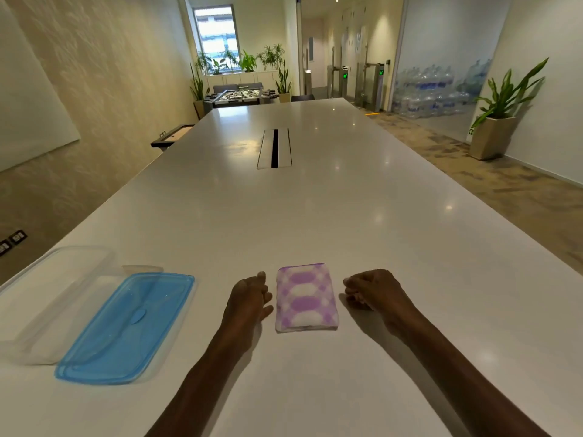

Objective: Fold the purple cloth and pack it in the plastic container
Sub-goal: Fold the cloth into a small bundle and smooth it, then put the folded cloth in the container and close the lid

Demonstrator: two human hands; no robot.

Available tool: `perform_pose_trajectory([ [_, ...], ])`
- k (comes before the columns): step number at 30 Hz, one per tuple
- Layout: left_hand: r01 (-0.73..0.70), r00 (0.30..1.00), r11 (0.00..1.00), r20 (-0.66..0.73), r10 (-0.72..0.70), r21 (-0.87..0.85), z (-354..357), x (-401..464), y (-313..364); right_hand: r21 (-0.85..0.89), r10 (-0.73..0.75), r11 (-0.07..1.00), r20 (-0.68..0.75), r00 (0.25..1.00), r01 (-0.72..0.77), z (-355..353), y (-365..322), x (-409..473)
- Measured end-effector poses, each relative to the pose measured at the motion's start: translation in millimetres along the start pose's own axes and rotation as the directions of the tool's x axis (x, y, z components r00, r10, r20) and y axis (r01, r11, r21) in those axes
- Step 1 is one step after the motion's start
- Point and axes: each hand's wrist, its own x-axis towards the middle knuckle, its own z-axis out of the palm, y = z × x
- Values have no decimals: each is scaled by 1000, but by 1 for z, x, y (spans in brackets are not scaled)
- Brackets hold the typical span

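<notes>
Lying folded into a compact rectangle on the white table (315, 216), purple cloth (305, 297) serving as the landmark, flat and untouched. Resting just left of the cloth, left hand (249, 299), fingers loosely curled and a little parted, holding nothing, fingertips close to the cloth's left edge but apart from it. Sitting just right of the cloth, right hand (372, 291), fingers curled inward into a loose fist, gripping nothing visible. Waiting well left of the cloth, clear plastic container (53, 298), open, with the blue lid (126, 326) lying between container and cloth, partly overlapping the container's near side. Judging the fold as finished and the lift as the step ahead. Risking, from here: layers springing open or sliding apart if pinched by one edge only rather than clamped from both sides; dragging across the lid and nudging it on the way leftward; catching the bundle on the container's rim, loosening the fold, if carried too low.
</notes>
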Motion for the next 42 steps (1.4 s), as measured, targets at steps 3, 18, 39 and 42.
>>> perform_pose_trajectory([
  [3,2,999,1000,43,-3,15,7,-7,3,10,-12,1000,33,999,12,6,1,-8],
  [18,107,953,989,295,-73,-99,5,-12,4,232,-25,973,106,994,0,25,-7,-25],
  [39,-104,983,989,139,118,-108,-181,-14,90,519,-111,833,498,860,-193,191,-120,-47],
  [42,-158,986,986,46,161,-50,-228,-9,107,530,-158,830,523,838,-174,235,-147,-53],
])
